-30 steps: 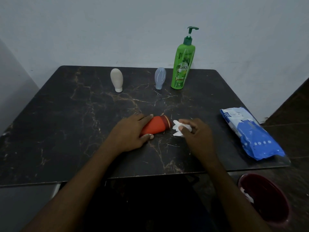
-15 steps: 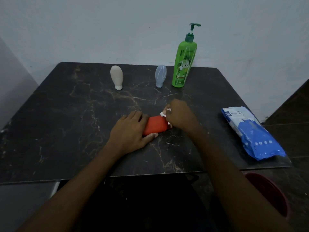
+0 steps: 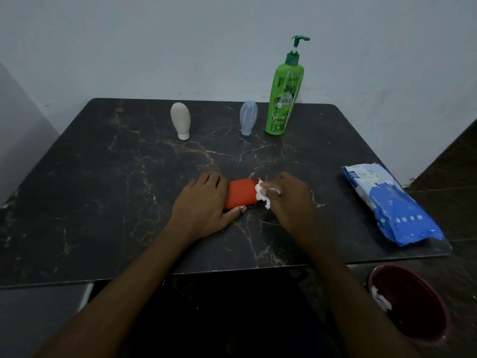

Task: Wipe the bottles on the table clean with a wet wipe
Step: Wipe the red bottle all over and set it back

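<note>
The red bottle (image 3: 240,193) lies on the counter (image 3: 103,192). The left hand (image 3: 204,205) grips its base, and the right hand (image 3: 286,197) fingers pinch a wipe (image 3: 260,193) against its cap end.

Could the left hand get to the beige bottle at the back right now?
Probably yes: nothing stands between the left hand and the beige bottle, but it is holding the orange bottle down.

Dim, flat, bluish light with no clear source leaves faint shadows on the black gold-veined marble tabletop (image 3: 103,202). The crumpled white wet wipe (image 3: 261,193) is the brightest spot (edges soft), the squat red-orange plastic bottle (image 3: 241,195) beside it the most vivid. Wide-angle distortion tilts the tall green plastic pump bottle (image 3: 282,99).
</note>
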The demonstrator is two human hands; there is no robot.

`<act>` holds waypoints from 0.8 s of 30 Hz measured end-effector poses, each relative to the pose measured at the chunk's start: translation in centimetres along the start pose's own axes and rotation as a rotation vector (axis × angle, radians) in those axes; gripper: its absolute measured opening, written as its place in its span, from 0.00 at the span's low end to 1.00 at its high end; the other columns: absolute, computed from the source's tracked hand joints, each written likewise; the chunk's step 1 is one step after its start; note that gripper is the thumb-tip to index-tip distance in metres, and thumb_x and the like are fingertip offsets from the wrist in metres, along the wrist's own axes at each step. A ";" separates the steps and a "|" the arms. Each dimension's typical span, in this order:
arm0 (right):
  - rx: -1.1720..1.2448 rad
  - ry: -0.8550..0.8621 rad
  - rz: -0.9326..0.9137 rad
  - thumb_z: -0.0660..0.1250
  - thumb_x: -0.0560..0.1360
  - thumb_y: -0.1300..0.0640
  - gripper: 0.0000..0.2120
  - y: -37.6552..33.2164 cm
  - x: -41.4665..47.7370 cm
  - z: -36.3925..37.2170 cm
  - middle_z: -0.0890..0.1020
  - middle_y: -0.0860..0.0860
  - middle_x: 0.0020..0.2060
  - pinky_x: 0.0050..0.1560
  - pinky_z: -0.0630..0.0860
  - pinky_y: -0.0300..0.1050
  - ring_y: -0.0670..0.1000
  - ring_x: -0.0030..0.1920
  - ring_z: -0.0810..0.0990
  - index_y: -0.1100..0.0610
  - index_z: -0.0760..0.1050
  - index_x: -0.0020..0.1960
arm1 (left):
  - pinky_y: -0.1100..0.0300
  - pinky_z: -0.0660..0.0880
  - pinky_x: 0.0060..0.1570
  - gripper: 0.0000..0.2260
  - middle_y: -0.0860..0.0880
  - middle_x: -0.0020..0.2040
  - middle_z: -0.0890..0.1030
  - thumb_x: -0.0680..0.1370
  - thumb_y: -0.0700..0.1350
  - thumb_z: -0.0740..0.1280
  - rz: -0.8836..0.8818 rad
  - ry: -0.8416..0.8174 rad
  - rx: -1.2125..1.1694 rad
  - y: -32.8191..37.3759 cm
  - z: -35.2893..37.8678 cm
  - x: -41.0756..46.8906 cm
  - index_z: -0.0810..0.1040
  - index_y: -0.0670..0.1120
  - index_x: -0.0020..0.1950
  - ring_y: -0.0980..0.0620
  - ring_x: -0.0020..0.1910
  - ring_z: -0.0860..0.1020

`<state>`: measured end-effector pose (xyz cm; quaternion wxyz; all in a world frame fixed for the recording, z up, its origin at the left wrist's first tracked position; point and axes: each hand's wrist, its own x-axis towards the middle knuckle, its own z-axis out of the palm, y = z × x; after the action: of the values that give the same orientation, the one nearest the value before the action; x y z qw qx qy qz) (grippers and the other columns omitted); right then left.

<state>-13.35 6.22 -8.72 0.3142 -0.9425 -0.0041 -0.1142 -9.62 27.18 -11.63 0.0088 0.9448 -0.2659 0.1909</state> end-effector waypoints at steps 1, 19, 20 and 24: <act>0.035 -0.017 0.036 0.66 0.79 0.58 0.09 -0.2 1.1 -0.1 0.81 0.55 0.53 0.49 0.66 0.36 0.50 0.51 0.78 0.57 0.83 0.56 | 0.54 0.73 0.48 0.30 0.48 0.53 0.78 0.76 0.73 0.57 -0.005 0.000 0.004 0.0 -0.1 0.0 0.75 0.47 0.58 0.49 0.49 0.75; 1.102 -0.577 0.292 0.54 0.76 0.76 0.17 2.7 4.5 -2.9 0.82 0.60 0.54 0.47 0.82 0.42 0.52 0.49 0.83 0.68 0.77 0.57 | 0.57 0.72 0.37 0.35 0.48 0.51 0.77 0.72 0.77 0.61 0.038 0.092 -0.115 0.2 -1.1 -0.8 0.72 0.46 0.58 0.49 0.41 0.78; 1.155 -0.554 0.305 0.53 0.76 0.76 0.17 2.9 4.1 -2.5 0.82 0.61 0.55 0.49 0.82 0.44 0.53 0.51 0.83 0.68 0.76 0.58 | 0.57 0.73 0.37 0.36 0.48 0.51 0.77 0.72 0.77 0.60 0.034 0.093 -0.128 0.2 -1.0 -0.8 0.72 0.46 0.58 0.50 0.41 0.78; 1.276 -0.460 0.263 0.57 0.75 0.75 0.17 3.2 2.5 -1.0 0.81 0.63 0.57 0.58 0.79 0.53 0.60 0.57 0.81 0.68 0.76 0.59 | 0.54 0.76 0.37 0.35 0.48 0.51 0.78 0.71 0.75 0.64 0.020 0.101 -0.185 0.2 -1.0 -0.9 0.73 0.45 0.58 0.49 0.42 0.79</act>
<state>-10.87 2.83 -9.28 0.8096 -0.5664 -0.0226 0.1523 -10.74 27.58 -11.08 0.1076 0.9265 -0.2910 0.2128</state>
